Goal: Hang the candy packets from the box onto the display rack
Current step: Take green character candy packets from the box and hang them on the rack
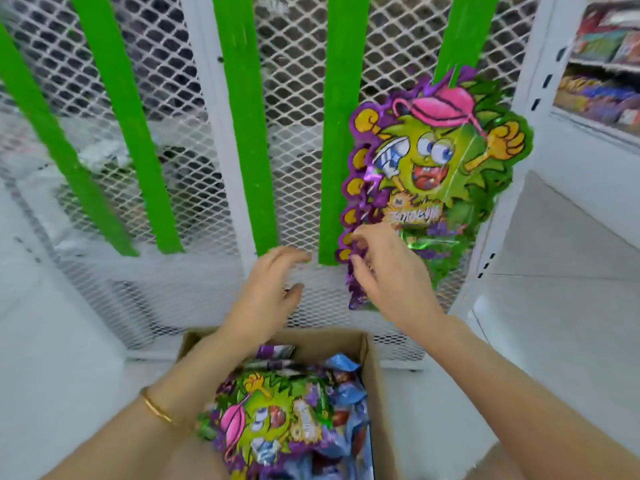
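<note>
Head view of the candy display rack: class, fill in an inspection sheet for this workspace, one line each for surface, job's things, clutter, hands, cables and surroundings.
Surface: pale floor bears the open cardboard box.
Job's things: one candy packet hangs on the rightmost green strip of the white mesh display rack; more packets lie in the box.
Clutter: nothing seen.
Hands: left hand open, holding nothing, in front of the mesh; right hand appears to pinch the hung packet's lower left edge.
Cables: nothing seen.
Surroundings: stocked shelves at right.
</note>
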{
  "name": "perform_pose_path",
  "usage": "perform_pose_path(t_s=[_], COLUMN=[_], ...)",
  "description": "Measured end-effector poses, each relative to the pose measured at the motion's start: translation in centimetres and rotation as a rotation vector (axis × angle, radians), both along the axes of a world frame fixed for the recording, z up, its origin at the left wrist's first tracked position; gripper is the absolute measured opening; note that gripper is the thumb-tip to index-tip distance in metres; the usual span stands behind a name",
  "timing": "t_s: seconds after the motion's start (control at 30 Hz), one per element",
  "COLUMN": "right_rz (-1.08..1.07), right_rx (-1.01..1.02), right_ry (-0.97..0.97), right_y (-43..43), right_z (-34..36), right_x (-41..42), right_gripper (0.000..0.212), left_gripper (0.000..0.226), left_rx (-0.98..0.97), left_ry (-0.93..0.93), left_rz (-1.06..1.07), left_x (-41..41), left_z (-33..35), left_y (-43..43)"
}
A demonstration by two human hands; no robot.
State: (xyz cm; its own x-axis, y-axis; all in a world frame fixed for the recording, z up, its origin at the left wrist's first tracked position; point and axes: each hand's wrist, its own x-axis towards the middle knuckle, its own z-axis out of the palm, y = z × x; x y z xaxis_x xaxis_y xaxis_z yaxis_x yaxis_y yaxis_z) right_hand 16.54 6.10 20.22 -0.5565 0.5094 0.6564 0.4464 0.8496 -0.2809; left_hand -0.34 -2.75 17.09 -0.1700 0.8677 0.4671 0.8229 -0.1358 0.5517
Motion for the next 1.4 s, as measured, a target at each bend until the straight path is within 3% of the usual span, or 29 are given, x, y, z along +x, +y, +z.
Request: perform_pose_path(t_s=[0.1,0.23,0.3,0.43,0.5,0.6,0.77,0.9,1.0,1.2,1.27,1.4], right_rz=[0.074,0.069,0.068,0.101,0.08,-0.016,-0.078,-0.129,-0.099,-0.094,-0.126,-0.149], right_rx=[-0.369,-0.684,-0.777,-0.828,-0.751,-0.714,-0.618,-0.552,-0.785,-1.122,-1.156,-1.18], right_ry=[-0.273,-0.521,-0.673,-0.976,-1.121,-1.165,-1.061,-0.849,-0.649,-0.124,0.013,0.151], right_y=[-2.2,-3.4,-3.5,-5.0,-5.7,-6.1,-6.4,-5.9,-4.8,-2.2,-1.4,-1.0], right_z=[-7.4,-16.1,-19.6,-25.2,-26.9,-28.1,-27.9,-27.0,-25.5,-19.8,-18.1,-14.4], right_x=[-3.0,-6.9,-8.7,-11.9,-12.4,-12.3,-12.2,-11.4,-10.0,-5.4,-3.9,-1.6], right_gripper=[0.03,0.026,0.041,0.088,0.101,0.117,0.119,0.097,0.076,0.07,0.07,0.076], left_gripper=[0.037,0.029,0.027,0.026,0.025,0.025,0.025,0.024,0.025,0.044,0.05,0.03], left_rx=[-0.229,-0.359,-0.382,-0.419,-0.452,-0.472,-0.446,-0.479,-0.539,-0.618,-0.649,-0.518], left_ry=[-0.184,-0.157,-0.131,-0.088,-0.109,-0.124,-0.148,-0.119,-0.076,-0.13,-0.223,-0.298], left_rz=[0.128,0.233,0.238,0.229,0.205,0.166,0.184,0.167,0.161,0.126,0.079,0.07], left_x=[-3.5,-7.5,-8.7,-9.6,-9.5,-9.5,-9.4,-9.3,-9.2,-8.4,-7.3,-4.7], left_z=[-3.6,-5.0,-5.0,-5.9,-6.3,-6.4,-6.2,-6.3,-6.4,-6.9,-6.8,-5.6], left_y=[-3.1,-5.0,-5.5,-6.1,-6.2,-6.2,-6.1,-6.1,-5.9,-5.0,-4.4,-2.7])
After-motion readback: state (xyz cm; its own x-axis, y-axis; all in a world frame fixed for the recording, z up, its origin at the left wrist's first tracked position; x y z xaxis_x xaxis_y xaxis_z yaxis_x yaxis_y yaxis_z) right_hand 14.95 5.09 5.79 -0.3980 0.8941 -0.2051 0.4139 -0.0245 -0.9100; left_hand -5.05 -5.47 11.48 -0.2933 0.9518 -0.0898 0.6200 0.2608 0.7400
